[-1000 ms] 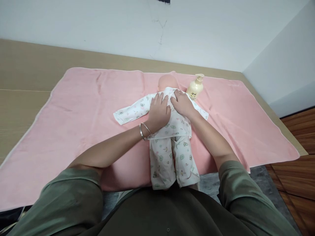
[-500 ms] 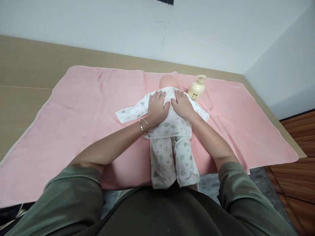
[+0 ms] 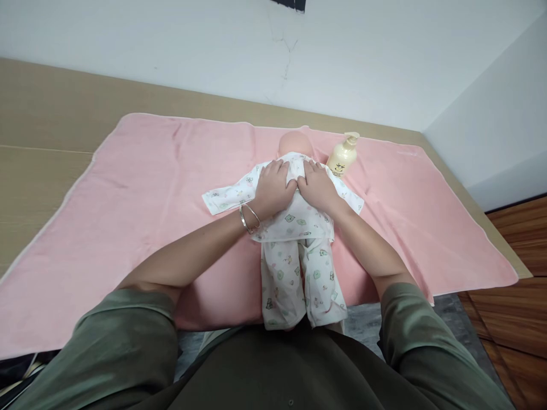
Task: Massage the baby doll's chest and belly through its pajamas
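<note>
A baby doll [image 3: 294,219] in a white printed top and trousers lies stretched out, its bald head [image 3: 294,143] away from me and its legs at the near edge. Both my hands rest flat on its upper back. My left hand [image 3: 272,188], a silver bangle at the wrist, presses on the left half with fingers pointing toward the head. On the right half lies my right hand [image 3: 318,185], fingers likewise stretched out. The two thumbs almost meet in the middle. Neither hand holds anything.
Under the doll a pink blanket [image 3: 141,188] covers much of the wooden table [image 3: 43,114]. A pale yellow pump bottle [image 3: 343,155] stands on it, close by the doll's right-hand shoulder. A white wall [image 3: 192,45] rises behind. Wood-grained drawers [image 3: 513,307] are at the right.
My hands stay on the doll's back, the thumbs slightly closer together. The whole view has shifted a little; the doll and bottle keep their places.
</note>
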`<state>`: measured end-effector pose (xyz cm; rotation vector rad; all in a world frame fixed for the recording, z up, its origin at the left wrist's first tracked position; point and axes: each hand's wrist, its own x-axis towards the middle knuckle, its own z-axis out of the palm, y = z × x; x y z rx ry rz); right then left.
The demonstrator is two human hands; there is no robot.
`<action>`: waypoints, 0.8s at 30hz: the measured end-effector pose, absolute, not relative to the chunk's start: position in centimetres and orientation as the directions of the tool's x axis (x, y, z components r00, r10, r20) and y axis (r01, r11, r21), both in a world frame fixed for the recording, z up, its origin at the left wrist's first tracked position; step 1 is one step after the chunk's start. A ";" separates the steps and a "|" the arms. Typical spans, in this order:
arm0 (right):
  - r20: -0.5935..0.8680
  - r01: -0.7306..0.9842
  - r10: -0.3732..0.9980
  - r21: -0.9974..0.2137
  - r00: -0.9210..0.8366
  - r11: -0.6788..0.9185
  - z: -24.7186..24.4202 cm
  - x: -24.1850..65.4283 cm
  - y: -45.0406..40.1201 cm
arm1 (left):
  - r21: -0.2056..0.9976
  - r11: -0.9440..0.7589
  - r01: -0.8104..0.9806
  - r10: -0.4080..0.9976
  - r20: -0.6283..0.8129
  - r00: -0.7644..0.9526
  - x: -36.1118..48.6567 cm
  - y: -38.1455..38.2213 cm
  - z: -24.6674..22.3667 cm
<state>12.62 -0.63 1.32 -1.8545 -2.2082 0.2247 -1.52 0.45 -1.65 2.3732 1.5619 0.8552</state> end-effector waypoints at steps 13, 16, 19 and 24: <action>0.092 0.926 0.986 -0.341 -0.141 0.164 1.5 13.6 0.4 | 0.395 -0.465 0.792 0.867 0.386 0.316 -0.8 -1.5 -2.2; 0.109 0.940 0.985 -0.300 -0.134 0.161 1.1 13.2 0.2 | 0.400 -0.473 0.785 0.864 0.387 0.323 -1.1 -1.0 -2.1; 0.123 0.951 0.979 -0.248 -0.160 0.187 1.1 12.2 -1.1 | 0.440 -0.457 0.773 0.881 0.346 0.323 -1.8 0.8 -1.7; 0.104 0.936 0.974 -0.271 -0.204 0.225 1.6 12.2 -1.6 | 0.415 -0.466 0.781 0.880 0.304 0.364 -2.1 1.5 -1.4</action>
